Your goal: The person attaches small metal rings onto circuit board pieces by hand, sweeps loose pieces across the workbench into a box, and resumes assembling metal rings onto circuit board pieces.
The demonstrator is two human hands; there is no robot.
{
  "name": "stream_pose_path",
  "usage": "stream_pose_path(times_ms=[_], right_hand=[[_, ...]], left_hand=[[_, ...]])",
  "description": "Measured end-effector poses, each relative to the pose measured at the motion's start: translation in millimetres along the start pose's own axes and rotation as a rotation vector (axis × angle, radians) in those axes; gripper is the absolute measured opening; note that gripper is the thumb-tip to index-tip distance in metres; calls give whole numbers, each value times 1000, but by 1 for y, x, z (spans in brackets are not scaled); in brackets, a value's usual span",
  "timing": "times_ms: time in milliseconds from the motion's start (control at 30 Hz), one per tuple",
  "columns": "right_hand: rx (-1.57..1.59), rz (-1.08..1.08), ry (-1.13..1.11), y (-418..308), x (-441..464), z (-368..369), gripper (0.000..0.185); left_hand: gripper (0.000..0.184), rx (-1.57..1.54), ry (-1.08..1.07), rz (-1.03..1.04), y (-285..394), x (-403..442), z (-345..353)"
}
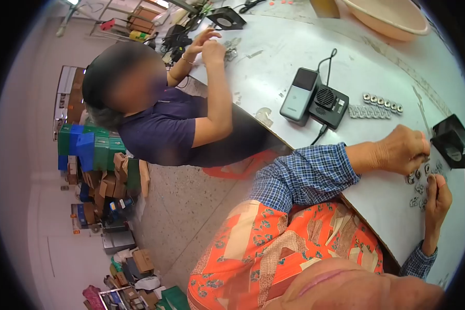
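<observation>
My left hand (405, 150) reaches over the white table, its fingers curled and pressed together. Whatever it holds is hidden. Just below it in the head view, my right hand (439, 199) has thumb and forefinger pinched together; anything between them is too small to name. Several small round metal parts (418, 173) lie loose on the table beside both hands. More metal parts (382, 100) stand in neat rows further left of me, next to a row of clear or silvery pieces (369, 112). A black square fan (448, 140) stands just beyond my left hand.
A grey device with a dark screen (298, 95) and a black fan box with a cable (329, 106) sit on the table (274, 57). A pinkish basin (390, 18) is at the far side. A co-worker (175, 119) handles small parts beside another black fan (226, 18).
</observation>
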State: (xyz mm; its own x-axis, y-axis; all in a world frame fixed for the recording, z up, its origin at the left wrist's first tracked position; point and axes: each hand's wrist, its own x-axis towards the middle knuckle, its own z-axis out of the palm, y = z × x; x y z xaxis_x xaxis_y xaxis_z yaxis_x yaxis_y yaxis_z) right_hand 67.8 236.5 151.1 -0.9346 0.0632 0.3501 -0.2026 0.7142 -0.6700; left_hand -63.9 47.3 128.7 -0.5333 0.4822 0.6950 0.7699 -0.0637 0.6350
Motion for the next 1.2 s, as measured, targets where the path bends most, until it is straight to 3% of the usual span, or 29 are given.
stream_pose_path(times_ms=[233,333,533,1200], right_hand=[[-24,-19,-61,10,-9,-2,14],[-57,-130,20,-5,2,4,16],[-53,-121,-37,-11,7,2,17],[-40,-194,71,-31,21,6,23]], left_hand=[[13,64,-68,53,-1,-8,10],[12,49,-75,51,-1,2,0],[12,32,-75,14,-5,5,-8],[12,9,-64,-40,-2,17,-33]])
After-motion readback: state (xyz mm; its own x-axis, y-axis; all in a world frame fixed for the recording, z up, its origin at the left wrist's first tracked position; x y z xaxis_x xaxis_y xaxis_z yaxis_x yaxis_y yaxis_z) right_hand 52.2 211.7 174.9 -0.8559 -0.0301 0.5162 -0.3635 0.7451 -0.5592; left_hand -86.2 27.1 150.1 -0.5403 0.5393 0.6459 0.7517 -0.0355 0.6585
